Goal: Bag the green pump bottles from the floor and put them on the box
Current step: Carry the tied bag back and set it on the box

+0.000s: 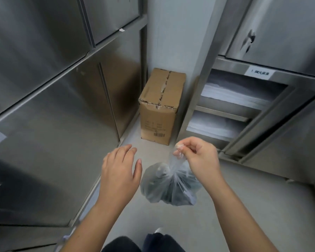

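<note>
Currently, the right hand [198, 157] pinches the twisted neck of a clear plastic bag [171, 186] between thumb and curled fingers. The bag hangs from it on the near side of the cardboard box [162, 106], not touching the box. Dark contents show through the plastic; single bottles cannot be made out. The left hand [119, 171] holds nothing, fingers straight and relaxed, also nearer than the box. The box stands upright on the floor [225, 206], with steel cabinets [53, 88] to its left and open shelving [225, 110] to its right.
</note>
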